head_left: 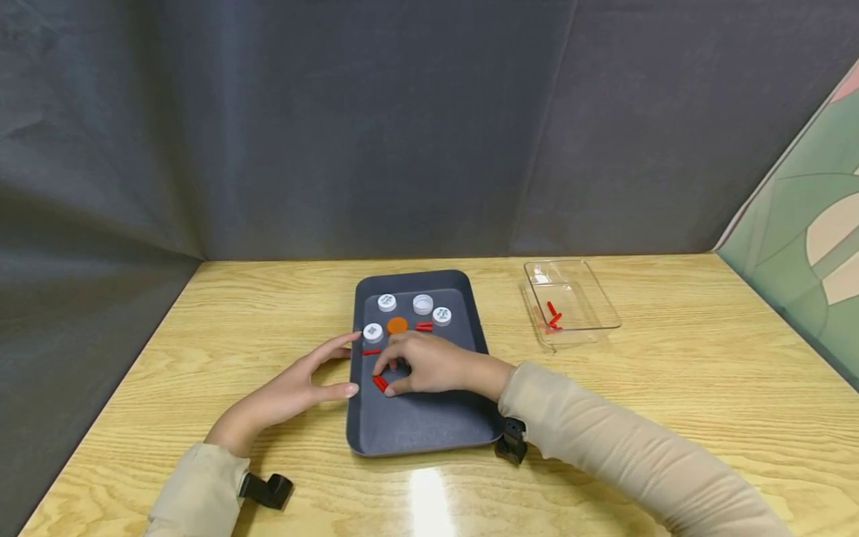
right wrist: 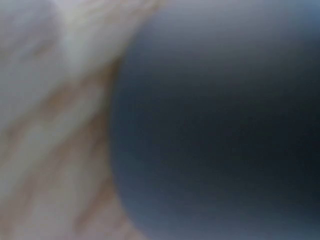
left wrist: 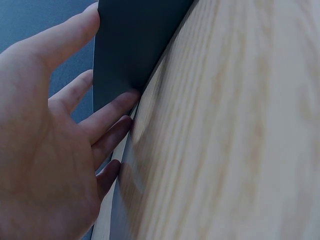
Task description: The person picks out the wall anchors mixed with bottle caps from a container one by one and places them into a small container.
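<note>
A dark grey tray [head_left: 429, 436] lies on the wooden table. Inside it, my right hand [head_left: 429, 362] pinches small red sticks [head_left: 380, 383] between thumb and finger, low over the tray floor. My left hand [head_left: 295, 388] rests with extended fingers at the tray's left edge; the left wrist view shows its fingertips [left wrist: 131, 95] against the outer wall [left wrist: 135, 45]. Another red stick [head_left: 371, 351] lies beside a white printed cap [head_left: 373, 333], and a red pair [head_left: 424, 327] lies farther right. The right wrist view is blurred, with only tray and table visible.
An orange cap [head_left: 397, 325], a white cap [head_left: 387, 302], an upturned whitish cap [head_left: 423, 303] and another printed cap [head_left: 441, 316] sit in the tray's far half. To the right stands a clear box [head_left: 597, 298] containing several red sticks [head_left: 554, 318]. A dark curtain [head_left: 403, 134] hangs behind the table.
</note>
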### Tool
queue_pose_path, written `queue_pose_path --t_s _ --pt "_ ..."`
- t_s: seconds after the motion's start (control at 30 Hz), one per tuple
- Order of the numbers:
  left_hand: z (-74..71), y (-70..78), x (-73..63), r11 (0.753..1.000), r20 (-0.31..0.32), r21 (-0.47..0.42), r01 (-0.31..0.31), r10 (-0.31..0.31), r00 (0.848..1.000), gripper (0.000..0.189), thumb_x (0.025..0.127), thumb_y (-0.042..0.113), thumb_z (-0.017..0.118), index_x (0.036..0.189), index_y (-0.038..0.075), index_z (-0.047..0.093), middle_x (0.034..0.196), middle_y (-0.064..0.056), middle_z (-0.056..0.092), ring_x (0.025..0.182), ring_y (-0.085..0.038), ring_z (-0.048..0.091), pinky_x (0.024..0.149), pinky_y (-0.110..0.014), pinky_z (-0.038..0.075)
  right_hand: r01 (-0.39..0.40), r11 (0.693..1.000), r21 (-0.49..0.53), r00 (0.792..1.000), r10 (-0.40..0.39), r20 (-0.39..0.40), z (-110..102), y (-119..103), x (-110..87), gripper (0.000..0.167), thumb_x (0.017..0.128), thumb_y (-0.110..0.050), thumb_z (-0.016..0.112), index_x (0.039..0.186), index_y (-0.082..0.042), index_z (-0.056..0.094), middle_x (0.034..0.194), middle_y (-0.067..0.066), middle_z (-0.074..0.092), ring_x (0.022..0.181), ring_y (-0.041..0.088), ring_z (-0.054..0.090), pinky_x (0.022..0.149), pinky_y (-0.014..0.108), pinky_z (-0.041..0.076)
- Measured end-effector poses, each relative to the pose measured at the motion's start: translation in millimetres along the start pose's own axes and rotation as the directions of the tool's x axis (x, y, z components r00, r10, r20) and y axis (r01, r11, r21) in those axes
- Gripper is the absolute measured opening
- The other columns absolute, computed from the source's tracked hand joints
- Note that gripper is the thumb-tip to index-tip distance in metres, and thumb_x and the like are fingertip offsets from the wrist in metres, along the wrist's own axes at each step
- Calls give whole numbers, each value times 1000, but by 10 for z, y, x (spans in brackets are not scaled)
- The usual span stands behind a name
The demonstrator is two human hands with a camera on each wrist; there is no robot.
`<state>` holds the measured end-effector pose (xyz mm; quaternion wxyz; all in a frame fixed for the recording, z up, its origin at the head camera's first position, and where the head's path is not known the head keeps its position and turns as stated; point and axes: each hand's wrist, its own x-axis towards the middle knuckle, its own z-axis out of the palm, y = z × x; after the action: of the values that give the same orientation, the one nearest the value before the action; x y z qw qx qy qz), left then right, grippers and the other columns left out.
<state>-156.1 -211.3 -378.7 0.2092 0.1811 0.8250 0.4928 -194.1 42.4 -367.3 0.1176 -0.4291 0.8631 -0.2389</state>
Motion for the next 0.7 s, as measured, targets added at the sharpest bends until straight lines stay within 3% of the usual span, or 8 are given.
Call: queue_pose_path --t_s 0.27,0.7 --pt "0 0 2 1000 -1 0 -7 7 1000 77 94 33 70 157 28 26 154 -20 34 141 -40 30 105 -62 34 -16 1000 11 1000 16 -5 -12 -1 -11 25 86 -25 80 109 -18 74 92 -7 58 83 9 52 73 24 44" --pt "2 -4 -9 1000 -11 10 -20 20 1000 77 93 32 70 157 26 27 153 -19 36 141 -39 30 107 -68 25 19 990 142 999 -14 -36 -126 -38 -157 23 89 -20 77 110 -12 71 90 -6 63 82 10 57 77 27 49"
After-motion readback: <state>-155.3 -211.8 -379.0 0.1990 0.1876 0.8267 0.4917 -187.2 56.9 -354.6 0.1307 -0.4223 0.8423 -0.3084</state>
